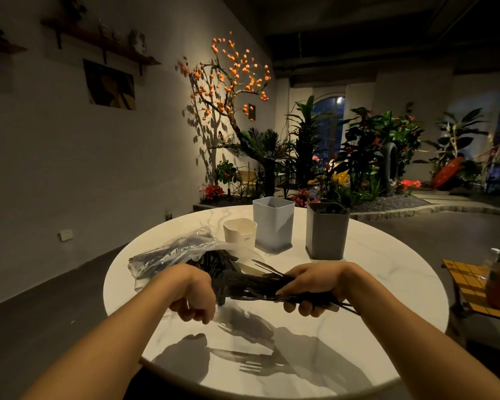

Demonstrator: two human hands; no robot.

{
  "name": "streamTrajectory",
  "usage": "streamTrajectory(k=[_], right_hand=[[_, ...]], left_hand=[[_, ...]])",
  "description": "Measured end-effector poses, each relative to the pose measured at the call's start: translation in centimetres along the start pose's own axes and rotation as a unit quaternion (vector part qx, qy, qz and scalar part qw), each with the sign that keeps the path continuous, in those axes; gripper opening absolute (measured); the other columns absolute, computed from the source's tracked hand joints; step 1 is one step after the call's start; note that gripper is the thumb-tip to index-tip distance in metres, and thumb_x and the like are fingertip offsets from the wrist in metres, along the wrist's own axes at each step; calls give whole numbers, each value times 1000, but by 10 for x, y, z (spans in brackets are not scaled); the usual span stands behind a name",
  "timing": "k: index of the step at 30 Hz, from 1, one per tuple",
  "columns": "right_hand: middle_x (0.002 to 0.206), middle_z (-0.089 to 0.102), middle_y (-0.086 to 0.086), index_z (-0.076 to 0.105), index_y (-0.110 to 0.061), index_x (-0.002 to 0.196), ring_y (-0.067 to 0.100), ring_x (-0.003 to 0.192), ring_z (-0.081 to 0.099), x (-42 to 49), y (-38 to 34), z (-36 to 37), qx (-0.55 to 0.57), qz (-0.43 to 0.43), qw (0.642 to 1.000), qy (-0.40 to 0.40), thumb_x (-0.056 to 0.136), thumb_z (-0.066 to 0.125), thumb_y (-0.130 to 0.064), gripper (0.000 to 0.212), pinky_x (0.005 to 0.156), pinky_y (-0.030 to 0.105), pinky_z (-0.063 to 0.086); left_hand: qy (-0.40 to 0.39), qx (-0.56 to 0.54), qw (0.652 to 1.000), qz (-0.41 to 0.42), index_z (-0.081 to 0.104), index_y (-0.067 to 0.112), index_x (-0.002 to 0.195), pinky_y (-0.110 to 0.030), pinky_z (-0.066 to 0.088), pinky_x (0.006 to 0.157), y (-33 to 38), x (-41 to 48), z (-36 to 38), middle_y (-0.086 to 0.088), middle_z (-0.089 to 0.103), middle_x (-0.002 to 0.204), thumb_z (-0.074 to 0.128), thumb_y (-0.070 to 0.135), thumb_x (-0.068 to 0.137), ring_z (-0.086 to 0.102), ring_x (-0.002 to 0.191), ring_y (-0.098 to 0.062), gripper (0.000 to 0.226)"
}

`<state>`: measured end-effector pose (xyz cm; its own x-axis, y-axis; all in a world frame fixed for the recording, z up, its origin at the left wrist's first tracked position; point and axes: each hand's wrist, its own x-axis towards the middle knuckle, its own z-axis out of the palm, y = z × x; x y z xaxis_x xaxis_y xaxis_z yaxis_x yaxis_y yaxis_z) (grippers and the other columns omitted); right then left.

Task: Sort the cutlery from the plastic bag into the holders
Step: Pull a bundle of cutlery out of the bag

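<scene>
Cutlery bundle (260,287) lying left-right above worktop (387,284), gripped by right hand (315,290); left hand (194,298) curled at bag-side end, holders (273,223) beyond.

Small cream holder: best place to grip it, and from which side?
Grip the cream holder across its upper walls just below the open rim, coming from above and the near side. It stands upright, and the taller blue-grey holder crowds its right, with the plastic bag near left.
</scene>
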<state>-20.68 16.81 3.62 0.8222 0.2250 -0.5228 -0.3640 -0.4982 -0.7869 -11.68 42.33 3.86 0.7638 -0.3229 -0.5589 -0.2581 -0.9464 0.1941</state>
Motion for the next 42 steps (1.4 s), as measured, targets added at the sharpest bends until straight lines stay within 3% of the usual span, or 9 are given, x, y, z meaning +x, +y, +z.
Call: streamTrajectory(k=[11,14,21,27,32,35,37,40,42], right_hand=[[91,63,7,52,-11,131,11,62,52,-28,13,-17,30,-56,998,-6,103,56,-21,30,57,21,50],[91,62,8,51,-8,133,11,62,50,-33,22,-23,57,-76,995,-14,103,55,-21,33,57,21,49],[92,59,10,49,-6,127,11,61,48,-37,26,-38,131,-156,978,-34,101,55,-20,31,54,20,47],[89,59,9,44,-9,132,10,59,46,-29,20,-44,180,-208,961,-21,100,56,-21,36,52,19,44],[82,62,3,49,-7,123,11,61,49,-14,19,-46,178,-226,956,65,103,53,-23,26,56,23,44],[78,57,2,52,-5,120,12,63,50,-4,17,-43,141,-245,955,87,102,56,-26,27,57,24,42],[80,57,4,53,-4,124,12,63,51,7,17,-41,125,-264,949,119,100,60,-29,35,56,24,43],[85,60,4,56,-15,117,9,63,56,24,14,-33,97,-286,933,193,102,55,-31,21,57,21,47],[99,64,3,51,-21,120,8,79,66,40,13,-28,81,-288,922,245,103,53,-31,20,70,23,56]], left_hand=[[-80,-105,986,102,77,15,94,-20,44,60,32,-9,1,1,71,88,84,51,78,64,72,-10,41],[-118,-145,972,143,75,6,115,-20,48,65,33,-7,-3,-3,72,98,86,51,74,68,82,-12,62],[-231,-255,907,243,44,-4,146,-27,57,83,37,-6,-19,-21,65,133,95,40,65,69,110,-30,105],[-228,-440,817,294,23,17,158,-45,56,98,69,2,-11,-16,59,143,104,15,43,63,123,-40,141],[-124,-475,796,353,60,21,129,-49,41,112,99,25,1,-3,69,127,106,37,30,58,130,-31,111],[-103,-506,766,382,73,22,116,-47,42,107,108,43,12,-2,74,118,104,44,36,61,126,-26,88],[-83,-535,739,400,77,22,113,-49,45,108,116,56,18,-7,72,125,101,48,45,63,123,-27,77],[-42,-617,685,385,80,16,108,-48,54,98,128,68,19,-12,71,125,93,44,60,69,115,-29,58],[-10,-656,669,349,76,11,111,-52,56,94,135,75,18,-13,74,119,84,39,69,69,112,-33,51]])
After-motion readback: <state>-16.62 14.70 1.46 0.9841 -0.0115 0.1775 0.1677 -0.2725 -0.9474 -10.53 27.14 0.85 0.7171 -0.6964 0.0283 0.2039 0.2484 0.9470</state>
